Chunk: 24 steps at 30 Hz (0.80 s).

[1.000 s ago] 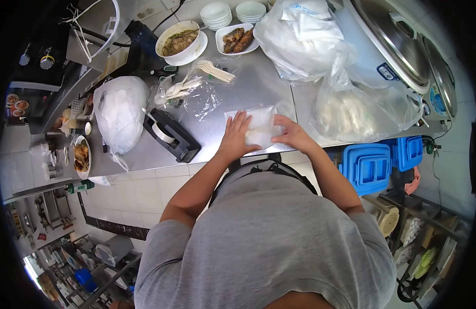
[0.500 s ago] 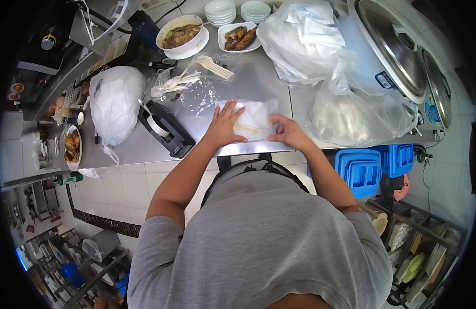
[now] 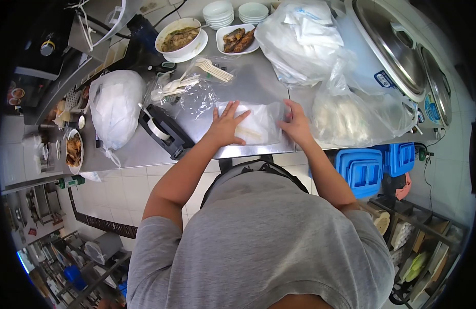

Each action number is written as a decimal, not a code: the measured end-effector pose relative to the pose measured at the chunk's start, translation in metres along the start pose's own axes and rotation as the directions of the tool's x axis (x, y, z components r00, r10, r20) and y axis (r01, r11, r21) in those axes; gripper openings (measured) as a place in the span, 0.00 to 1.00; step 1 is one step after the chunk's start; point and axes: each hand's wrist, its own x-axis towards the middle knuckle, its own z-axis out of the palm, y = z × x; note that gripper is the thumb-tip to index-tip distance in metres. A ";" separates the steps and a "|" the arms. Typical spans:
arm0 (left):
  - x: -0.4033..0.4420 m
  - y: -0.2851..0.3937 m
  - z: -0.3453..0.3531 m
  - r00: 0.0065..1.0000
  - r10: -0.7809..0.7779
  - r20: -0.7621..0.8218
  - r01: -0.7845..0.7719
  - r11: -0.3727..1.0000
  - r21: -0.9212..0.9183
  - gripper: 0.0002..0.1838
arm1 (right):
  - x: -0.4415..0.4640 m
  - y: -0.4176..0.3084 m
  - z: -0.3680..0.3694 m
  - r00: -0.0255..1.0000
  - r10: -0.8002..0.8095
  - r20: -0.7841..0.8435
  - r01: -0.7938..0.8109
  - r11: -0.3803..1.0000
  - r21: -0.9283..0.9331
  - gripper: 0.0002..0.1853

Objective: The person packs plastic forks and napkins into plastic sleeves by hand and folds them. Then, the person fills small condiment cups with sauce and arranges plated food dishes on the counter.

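Observation:
On the steel counter in front of me lies a flat clear plastic bag (image 3: 271, 116) with white folded paper, perhaps napkins, and a thin tan strip inside. My left hand (image 3: 226, 126) rests flat over the bag's left part, fingers spread. At the bag's right edge is my right hand (image 3: 298, 123), its thumb and forefinger apart; whether it touches the plastic I cannot tell. Left of the bag stands a black tape dispenser (image 3: 168, 135). Beyond it lie pale disposable spoons (image 3: 173, 88) in clear wrap and pale forks (image 3: 213, 69).
White plastic bags stand at left (image 3: 117, 105) and back right (image 3: 305, 44), with a filled clear bag (image 3: 343, 118) at right. A bowl of food (image 3: 179, 38), a dish of browned food (image 3: 238, 40) and stacked bowls (image 3: 218, 14) line the back. Blue bins (image 3: 359, 172) sit below.
My right hand has moved slightly right and its fingers have spread from a more closed pose. The bag's right end now lies flatter. My left hand remains on the bag.

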 end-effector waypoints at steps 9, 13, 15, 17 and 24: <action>0.007 0.008 -0.009 0.994 -0.076 0.082 0.071 0.996 0.061 0.59 | 0.031 0.038 0.006 0.969 0.018 -0.248 -0.026 0.999 -0.026 0.10; 0.006 0.008 -0.004 0.996 -0.074 0.049 0.072 0.997 0.041 0.58 | -0.012 0.010 -0.020 0.917 0.350 0.191 -0.399 0.794 0.460 0.10; 0.007 0.012 -0.007 0.993 -0.101 0.067 0.098 0.994 0.042 0.58 | -0.019 -0.001 -0.017 0.808 0.380 0.450 -0.578 0.661 0.480 0.11; 0.009 0.015 -0.007 0.991 -0.104 0.080 0.101 0.994 0.042 0.58 | -0.018 0.007 -0.007 0.718 0.379 0.584 -0.658 0.643 0.391 0.12; 0.009 0.010 -0.011 0.991 -0.084 0.102 0.079 0.996 0.051 0.60 | -0.024 0.048 -0.046 0.839 0.287 0.462 -0.266 0.958 -0.112 0.12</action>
